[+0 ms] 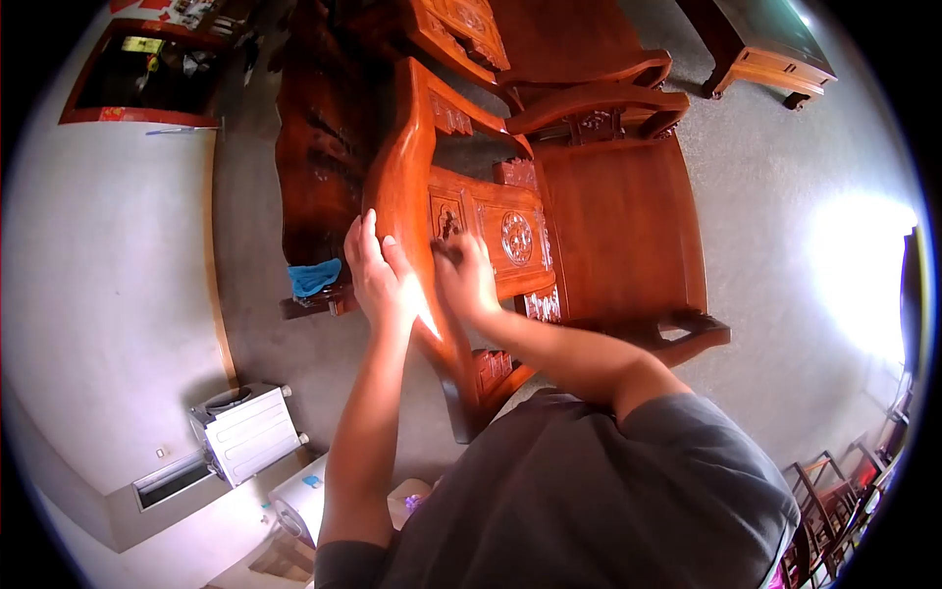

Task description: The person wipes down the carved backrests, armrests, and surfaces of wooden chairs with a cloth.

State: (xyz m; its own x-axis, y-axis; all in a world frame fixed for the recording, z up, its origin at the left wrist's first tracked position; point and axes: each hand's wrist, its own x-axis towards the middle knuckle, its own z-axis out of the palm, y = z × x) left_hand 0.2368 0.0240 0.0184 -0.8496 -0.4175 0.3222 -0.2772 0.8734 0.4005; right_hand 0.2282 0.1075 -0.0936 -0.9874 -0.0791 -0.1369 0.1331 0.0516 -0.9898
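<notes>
A polished reddish-brown wooden armchair (623, 231) with a carved backrest is in front of me. My left hand (378, 270) lies flat along its curved top rail (400, 177), fingers stretched out. Just beyond the rail, my right hand (469, 280) is closed at the edge of the carved back panel (491, 221). A small dark thing (446, 251) shows at its fingertips, mostly hidden by the fingers, and I cannot make out its kind. The round carving (517, 238) on the panel lies to the right of this hand.
A second matching chair (579, 39) stands beyond this one. To the left is a dark wooden piece (319, 167) with a blue cloth (314, 278) on its end. A low table (756, 54) stands at upper right, and a white appliance (253, 432) at lower left.
</notes>
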